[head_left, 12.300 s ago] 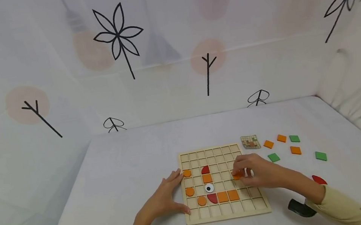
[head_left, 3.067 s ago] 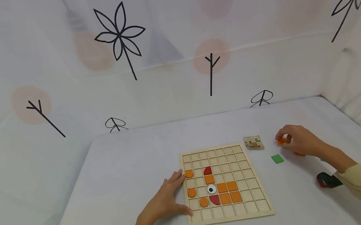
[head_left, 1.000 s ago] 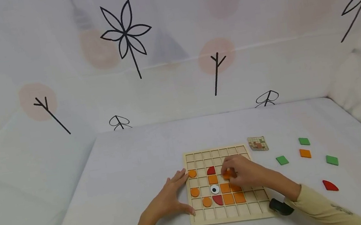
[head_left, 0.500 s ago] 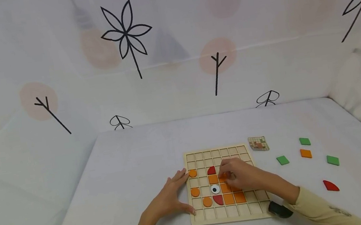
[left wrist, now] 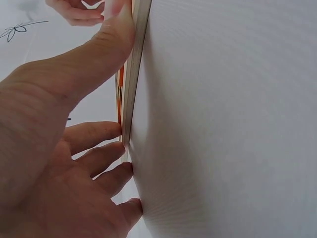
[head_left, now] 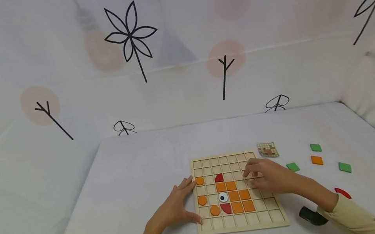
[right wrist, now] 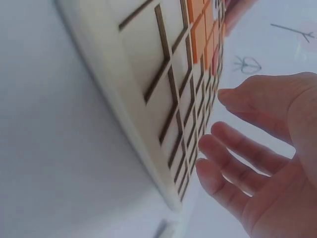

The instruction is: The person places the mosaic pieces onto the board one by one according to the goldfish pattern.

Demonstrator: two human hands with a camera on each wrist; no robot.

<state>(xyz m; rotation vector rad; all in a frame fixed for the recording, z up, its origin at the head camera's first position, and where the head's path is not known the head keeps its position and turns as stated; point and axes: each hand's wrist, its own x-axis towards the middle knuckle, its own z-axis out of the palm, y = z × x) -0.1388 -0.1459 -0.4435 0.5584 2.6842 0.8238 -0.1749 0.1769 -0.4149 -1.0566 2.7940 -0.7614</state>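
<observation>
A wooden grid board (head_left: 223, 230) lies on the white table. It bears several orange squares (head_left: 231, 185), orange discs (head_left: 202, 200), two red quarter pieces (head_left: 219, 177) and an eye disc (head_left: 223, 197). My left hand (head_left: 174, 205) rests with spread fingers against the board's left edge; in the left wrist view the thumb and fingers of that hand (left wrist: 74, 139) touch the board's side (left wrist: 134, 74). Over the board's right part, my right hand (head_left: 273, 176) hovers with loosely bent fingers and nothing in them, as the right wrist view also shows the hand (right wrist: 267, 153) beside the grid (right wrist: 171, 106).
A small patterned card (head_left: 268, 150) lies past the board's top right corner. Further right are green pieces (head_left: 345, 167), one orange square (head_left: 317, 160) and a red piece (head_left: 342, 192), partly behind the right forearm. A patterned cloth (head_left: 177, 94) hangs behind the table.
The orange square that was under my right fingers now lies in the grid, right of the upper orange square. My right hand has let go and moved right. My left hand stays at the board's edge.
</observation>
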